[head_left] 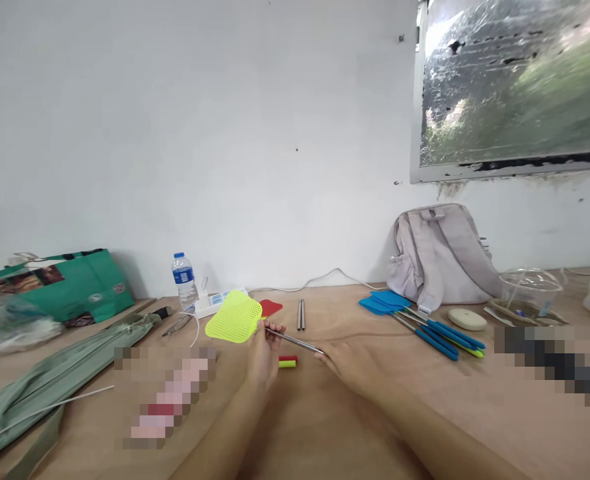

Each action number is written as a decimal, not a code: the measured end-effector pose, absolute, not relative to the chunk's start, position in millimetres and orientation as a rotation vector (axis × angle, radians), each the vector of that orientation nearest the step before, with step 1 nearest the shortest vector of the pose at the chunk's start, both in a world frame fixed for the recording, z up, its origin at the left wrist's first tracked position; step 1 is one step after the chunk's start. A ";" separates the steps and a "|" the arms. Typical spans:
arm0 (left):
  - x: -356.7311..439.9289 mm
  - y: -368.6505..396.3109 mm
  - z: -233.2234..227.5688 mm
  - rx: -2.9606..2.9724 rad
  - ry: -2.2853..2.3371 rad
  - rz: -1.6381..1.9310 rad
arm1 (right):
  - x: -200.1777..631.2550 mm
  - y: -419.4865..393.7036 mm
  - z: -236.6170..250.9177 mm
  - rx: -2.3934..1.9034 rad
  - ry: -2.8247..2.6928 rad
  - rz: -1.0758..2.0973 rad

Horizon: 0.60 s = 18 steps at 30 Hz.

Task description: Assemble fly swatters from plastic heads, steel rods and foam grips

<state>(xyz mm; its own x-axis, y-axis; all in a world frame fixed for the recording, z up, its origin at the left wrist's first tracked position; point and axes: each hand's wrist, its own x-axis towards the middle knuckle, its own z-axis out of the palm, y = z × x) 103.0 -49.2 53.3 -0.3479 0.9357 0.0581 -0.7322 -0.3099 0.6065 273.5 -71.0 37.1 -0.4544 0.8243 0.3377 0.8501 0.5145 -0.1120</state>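
At centre frame my left hand (pixel 263 347) and right hand (pixel 347 360) each pinch the yellow swatter's (pixel 235 317) metal rod (pixel 295 342), its coloured grip piece (pixel 288 361) apparently unfitted, finished blue swatters (pixel 415 319) right.

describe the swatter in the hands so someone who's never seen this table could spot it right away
On the wooden table under the white wall, look just right of the water bottle. The left hand and right hand hold a thin metal rod topped by a mesh head, the yellow swatter. The swatters by the grey backpack are blue and lie flat.
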 end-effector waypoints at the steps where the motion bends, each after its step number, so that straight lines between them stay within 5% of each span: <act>1: 99.0 -47.6 53.2 0.470 0.592 1.875 | 275.5 -69.4 36.3 -1.375 -2.420 -0.111; 18: 72.1 -19.0 38.3 0.425 0.594 2.025 | 312.2 -48.5 34.0 -1.196 -2.515 0.022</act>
<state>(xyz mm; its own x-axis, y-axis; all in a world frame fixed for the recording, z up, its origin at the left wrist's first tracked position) 72.1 -19.0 38.3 -0.4895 0.8701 0.0572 -0.7014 -0.4318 0.5671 312.2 -48.5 34.0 -0.5798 0.7538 0.3091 0.7482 0.6428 -0.1641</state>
